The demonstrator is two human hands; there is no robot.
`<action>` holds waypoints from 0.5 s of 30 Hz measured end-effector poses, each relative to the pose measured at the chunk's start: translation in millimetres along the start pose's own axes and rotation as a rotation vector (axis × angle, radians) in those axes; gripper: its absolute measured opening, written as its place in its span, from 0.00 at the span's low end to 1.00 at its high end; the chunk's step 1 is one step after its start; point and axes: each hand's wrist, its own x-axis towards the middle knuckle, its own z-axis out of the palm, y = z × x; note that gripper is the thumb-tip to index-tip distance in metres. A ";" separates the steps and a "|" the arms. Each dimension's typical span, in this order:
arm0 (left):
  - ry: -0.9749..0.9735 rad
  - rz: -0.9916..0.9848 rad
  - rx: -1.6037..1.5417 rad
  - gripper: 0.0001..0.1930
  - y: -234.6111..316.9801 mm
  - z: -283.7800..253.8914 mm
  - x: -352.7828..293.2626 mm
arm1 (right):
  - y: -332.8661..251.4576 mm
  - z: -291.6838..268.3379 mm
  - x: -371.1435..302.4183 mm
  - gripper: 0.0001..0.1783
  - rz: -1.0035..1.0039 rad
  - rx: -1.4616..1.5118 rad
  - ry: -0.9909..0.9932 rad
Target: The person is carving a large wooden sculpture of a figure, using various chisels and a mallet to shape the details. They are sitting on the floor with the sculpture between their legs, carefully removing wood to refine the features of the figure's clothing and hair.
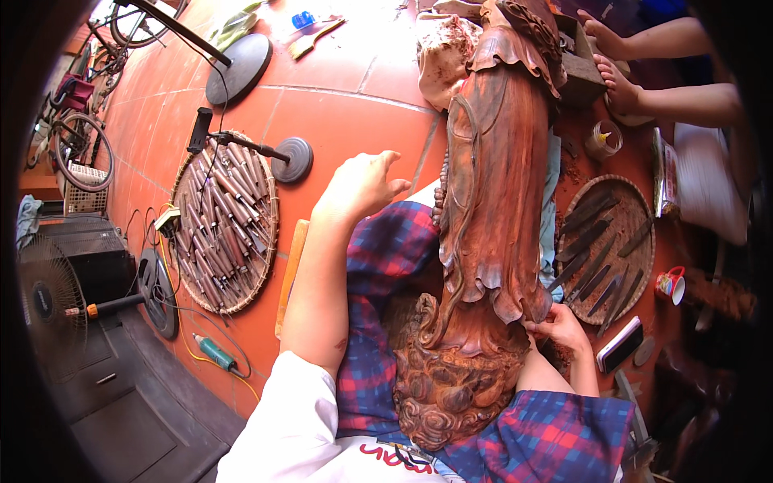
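A long carved wooden statue (503, 177), reddish brown with draped folds, lies across my lap. Its knobbly carved base (451, 386) is closest to me. My left hand (362, 187) is held up to the left of the statue, fingers apart and nothing in them. Beside the lower hem of the carved robe, my right hand (561, 328) has its fingers bent and pinched at the wood's edge; whether a small thing is between them is hidden. Checked blue and red shorts (555, 427) cover my legs under the carving.
A round woven tray (274, 241) of wood-handled carving tools lies left; another basket (648, 241) holds dark flat tools at right. A phone (620, 344), cup (670, 286), jar (602, 141), green power tool (216, 352), fan (52, 294) and brush (316, 39) surround me. Another person's feet (616, 84) are at upper right.
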 end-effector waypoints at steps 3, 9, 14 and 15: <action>-0.028 0.010 0.073 0.28 -5.1 5.9 2.5 | -4.1 9.8 1.7 0.07 -0.023 -0.128 0.061; -0.127 0.056 0.070 0.26 1.4 15.1 6.8 | -15.0 14.5 -2.0 0.08 -0.081 -0.408 0.132; -0.144 0.109 0.044 0.26 5.5 20.4 8.0 | 10.9 8.5 14.8 0.13 -0.154 -0.606 0.307; -0.167 0.101 0.050 0.25 5.9 21.2 7.5 | 8.2 10.4 14.7 0.13 -0.149 -0.564 0.298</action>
